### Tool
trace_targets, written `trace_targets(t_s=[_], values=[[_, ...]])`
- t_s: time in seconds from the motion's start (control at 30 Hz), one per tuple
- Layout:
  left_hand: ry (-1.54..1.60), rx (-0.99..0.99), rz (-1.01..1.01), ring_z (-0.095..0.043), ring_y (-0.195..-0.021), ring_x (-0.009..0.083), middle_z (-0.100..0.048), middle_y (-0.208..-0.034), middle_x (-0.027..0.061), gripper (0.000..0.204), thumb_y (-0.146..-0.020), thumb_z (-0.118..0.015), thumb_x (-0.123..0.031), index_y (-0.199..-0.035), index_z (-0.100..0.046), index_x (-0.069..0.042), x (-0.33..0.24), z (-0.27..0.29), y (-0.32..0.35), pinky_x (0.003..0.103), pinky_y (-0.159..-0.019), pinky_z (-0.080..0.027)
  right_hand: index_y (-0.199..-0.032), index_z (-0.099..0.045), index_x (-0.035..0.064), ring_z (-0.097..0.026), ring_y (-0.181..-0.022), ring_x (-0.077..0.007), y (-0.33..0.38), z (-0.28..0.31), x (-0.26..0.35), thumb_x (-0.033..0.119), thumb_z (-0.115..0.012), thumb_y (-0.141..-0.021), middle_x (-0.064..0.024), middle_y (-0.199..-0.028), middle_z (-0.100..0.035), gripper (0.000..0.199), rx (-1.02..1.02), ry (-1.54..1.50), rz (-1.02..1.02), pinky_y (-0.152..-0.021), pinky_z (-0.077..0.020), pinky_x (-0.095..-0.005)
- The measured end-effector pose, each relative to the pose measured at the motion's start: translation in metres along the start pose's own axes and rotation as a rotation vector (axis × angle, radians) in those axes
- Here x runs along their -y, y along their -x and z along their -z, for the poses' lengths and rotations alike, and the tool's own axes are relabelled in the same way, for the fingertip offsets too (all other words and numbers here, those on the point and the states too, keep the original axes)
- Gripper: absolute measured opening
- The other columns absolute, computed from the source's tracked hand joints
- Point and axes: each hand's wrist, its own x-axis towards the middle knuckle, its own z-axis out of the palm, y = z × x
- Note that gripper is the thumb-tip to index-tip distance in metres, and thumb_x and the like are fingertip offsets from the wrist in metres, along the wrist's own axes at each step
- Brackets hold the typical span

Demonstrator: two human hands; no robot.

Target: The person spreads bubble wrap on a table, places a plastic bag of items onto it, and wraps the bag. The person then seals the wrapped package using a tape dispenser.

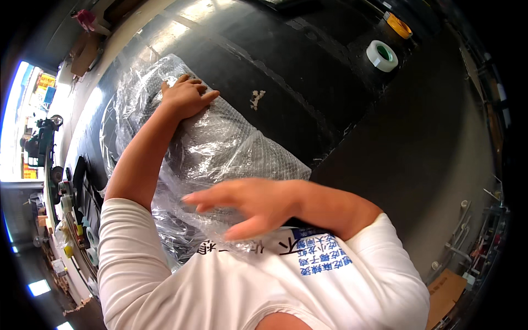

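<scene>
Black and glossy, the bench (308, 104) is filling most of the frame, curving away toward the upper right. Across its left half, from the upper left of the frame down to the lower centre, a bundle wrapped in clear bubble wrap (220, 148) is lying, with something dark showing through the plastic. The left hand (186, 98) is pressing flat on the upper end of the bundle, its fingers spread open and gripping nothing. The right hand (245, 202) is hovering over the lower end of the wrap near the person's chest, fingers stretched out and open, slightly blurred; whether it is touching the plastic I cannot tell. Both arms are wearing white sleeves (126, 258). Well apart from the bundle, at the upper right of the frame, a white roll of tape (381, 55) is lying on the bench, with a yellow roll of tape (398, 25) just beyond it. Along the left edge, a cluttered shelf (66, 220) with small items is running downward.
</scene>
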Motion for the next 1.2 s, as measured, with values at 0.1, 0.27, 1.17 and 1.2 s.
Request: trace_targets(t_s=[0.1,0.27,1.17,1.2], values=[[0.029,-0.072,0.024,-0.029,-0.14,0.0214,-0.051,-0.14,-0.0016,0.059,-0.092,-0.04,-0.063,-0.124,-0.064,-0.018,-0.002,0.004,0.013,0.07,-0.105,-0.014,-0.144,-0.035,0.0036,-0.038,-0.134,-0.031,0.103,0.043,0.005,0.013,-0.067,-0.07,-0.0214,-0.144,-0.04,0.082,-0.388,0.678,0.007,-0.109,-0.034,-0.0405],[0.057,-0.057,-0.037,-0.032,-0.138,0.0198,-0.05,-0.141,0.0003,0.06,-0.092,-0.04,-0.062,-0.126,-0.062,-0.017,-0.003,-0.002,-0.005,0.065,-0.108,-0.017,-0.139,-0.047,0.0124,-0.065,-0.1,-0.031,0.141,0.01,-0.084,0.016,-0.065,-0.077,-0.0176,-0.114,-0.064,0.065,-0.756,0.446,-0.451,-0.089,-0.0498,-0.0372],[0.212,-0.194,0.211,-0.008,-0.148,0.025,-0.018,-0.159,0.0043,0.074,-0.093,-0.027,-0.064,-0.15,-0.03,-0.016,0.042,-0.048,0.134,0.043,-0.118,0.003,-0.086,-0.069,0.0036,-0.064,-0.085,-0.0229,0.009,0.052,0.028,0.006,-0.068,-0.062,-0.0093,-0.092,-0.066,0.023,0.043,0.814,-0.128,-0.075,-0.0504,-0.0301],[0.288,-0.244,0.205,-0.009,-0.148,0.0252,-0.017,-0.159,0.0045,0.074,-0.093,-0.03,-0.063,-0.15,-0.03,-0.015,0.052,-0.06,0.14,0.042,-0.118,-0.001,-0.09,-0.069,0.0037,-0.062,-0.096,-0.0238,-0.016,0.064,0.014,0.006,-0.064,-0.062,-0.0104,-0.108,-0.065,0.028,0.081,0.407,-0.18,-0.086,-0.0482,-0.0335]])
